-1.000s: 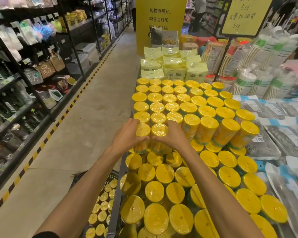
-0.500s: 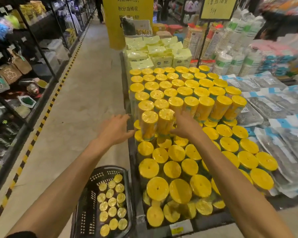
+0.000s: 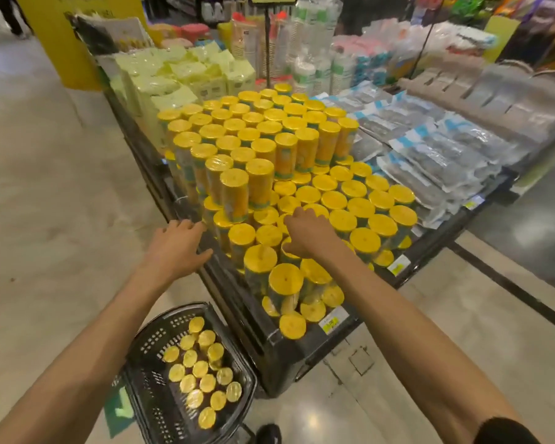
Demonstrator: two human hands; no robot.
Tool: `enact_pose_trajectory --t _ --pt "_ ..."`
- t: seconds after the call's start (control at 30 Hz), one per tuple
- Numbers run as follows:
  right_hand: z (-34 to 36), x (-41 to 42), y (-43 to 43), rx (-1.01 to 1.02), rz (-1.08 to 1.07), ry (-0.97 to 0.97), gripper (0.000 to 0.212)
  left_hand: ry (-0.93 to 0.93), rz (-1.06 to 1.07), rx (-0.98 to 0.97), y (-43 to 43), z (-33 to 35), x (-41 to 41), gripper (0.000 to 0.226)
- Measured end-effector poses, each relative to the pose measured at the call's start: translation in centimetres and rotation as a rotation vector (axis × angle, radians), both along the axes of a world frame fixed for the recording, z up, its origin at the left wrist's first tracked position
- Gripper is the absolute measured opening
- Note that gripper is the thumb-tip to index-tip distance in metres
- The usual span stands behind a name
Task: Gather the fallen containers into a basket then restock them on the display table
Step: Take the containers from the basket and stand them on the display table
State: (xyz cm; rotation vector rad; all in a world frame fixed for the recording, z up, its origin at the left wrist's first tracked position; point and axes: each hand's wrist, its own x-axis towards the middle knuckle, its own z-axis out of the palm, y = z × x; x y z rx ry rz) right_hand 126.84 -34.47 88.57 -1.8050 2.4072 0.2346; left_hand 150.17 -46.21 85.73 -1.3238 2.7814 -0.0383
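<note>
Several yellow-lidded cylindrical containers (image 3: 260,149) stand stacked in two tiers on the black display table (image 3: 279,354). A black plastic basket (image 3: 161,402) sits on the floor at the table's near left corner, with several more of the containers (image 3: 202,373) upright inside. My left hand (image 3: 177,248) hovers over the table's left edge, fingers spread and holding nothing. My right hand (image 3: 305,233) lies palm down over the lower-tier lids, fingers loosely bent, with nothing gripped.
Pale yellow packets (image 3: 173,75) stand behind the containers. Clear bagged goods with blue labels (image 3: 430,149) fill the table's right side. Stacked paper cups (image 3: 308,62) stand at the back. A yellow pillar (image 3: 68,43) rises at far left. Open floor (image 3: 45,187) lies left of the table.
Both hands let go of the two upper-tier containers and drew back toward me. The view pulled back and swung right, bringing the basket fully into sight.
</note>
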Motion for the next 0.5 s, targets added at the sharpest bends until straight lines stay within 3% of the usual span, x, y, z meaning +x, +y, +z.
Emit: enact_pose_trajectory --t 0.3,0.5 --pt "-3.3 4.8 9.3 -0.007 -0.158 -0.066 0.054 -0.097 -0.242 0.038 5.1 -1.2 1.6 0.054" --pt "-5.5 9.2 15.4 0.004 -0.310 -0.173 0.041 -0.083 -0.378 0.037 8.5 -2.5 3.7 0.054"
